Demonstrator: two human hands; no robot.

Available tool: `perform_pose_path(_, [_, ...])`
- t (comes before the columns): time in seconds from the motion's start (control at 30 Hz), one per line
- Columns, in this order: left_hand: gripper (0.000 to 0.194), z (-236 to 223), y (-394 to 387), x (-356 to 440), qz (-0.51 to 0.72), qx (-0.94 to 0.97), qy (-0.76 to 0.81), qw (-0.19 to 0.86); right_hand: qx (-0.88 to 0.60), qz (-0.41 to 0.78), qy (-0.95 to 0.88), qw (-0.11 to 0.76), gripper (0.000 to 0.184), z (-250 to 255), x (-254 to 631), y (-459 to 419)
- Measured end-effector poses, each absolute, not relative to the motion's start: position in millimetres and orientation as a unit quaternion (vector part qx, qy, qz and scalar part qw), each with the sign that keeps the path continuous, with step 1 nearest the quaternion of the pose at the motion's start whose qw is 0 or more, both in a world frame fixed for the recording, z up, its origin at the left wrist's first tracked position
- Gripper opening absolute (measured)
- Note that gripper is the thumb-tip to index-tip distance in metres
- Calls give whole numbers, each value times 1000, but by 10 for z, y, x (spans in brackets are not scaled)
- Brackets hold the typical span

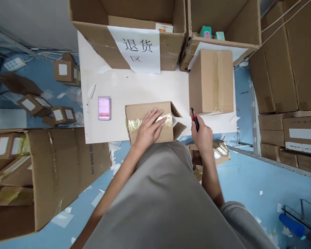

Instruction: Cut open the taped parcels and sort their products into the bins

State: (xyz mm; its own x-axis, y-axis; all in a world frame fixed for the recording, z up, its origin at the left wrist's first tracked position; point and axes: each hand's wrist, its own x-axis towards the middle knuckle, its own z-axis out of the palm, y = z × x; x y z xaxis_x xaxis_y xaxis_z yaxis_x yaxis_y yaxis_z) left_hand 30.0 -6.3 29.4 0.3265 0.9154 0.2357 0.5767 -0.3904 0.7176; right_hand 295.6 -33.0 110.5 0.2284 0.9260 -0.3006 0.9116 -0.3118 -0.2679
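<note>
A taped cardboard box [150, 108] lies on the white table [155, 84] at its near edge. Its right end stands open, with flaps [179, 130] sticking out. My left hand [149, 128] rests flat on top of the box, fingers stretched over the shiny tape. In my right hand [203, 133] is a black and red box cutter [195, 120], pointing up and away, apart from the box. Just beyond the cutter stands a larger closed carton [217, 76] with tape down its top.
Two big open cartons stand at the back, the left one with a paper sign [138, 50]. A phone [104, 108] lies on the left. Another large open carton [59, 166] holds boxes at lower left. Stacked cartons [287, 65] rise on the right; paper scraps litter the blue floor [248, 186].
</note>
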Motion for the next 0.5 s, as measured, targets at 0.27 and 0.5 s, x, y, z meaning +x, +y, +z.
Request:
perform_pose_path(0.27, [38,418,-290,-342,345,692,578,259,-831,291,-473,-28,62,-684,3015,44])
perform_pose_path(0.5, [44,582,-536,-732,356,590,687,230,-788,351,-495,103,54,-886,2817,3])
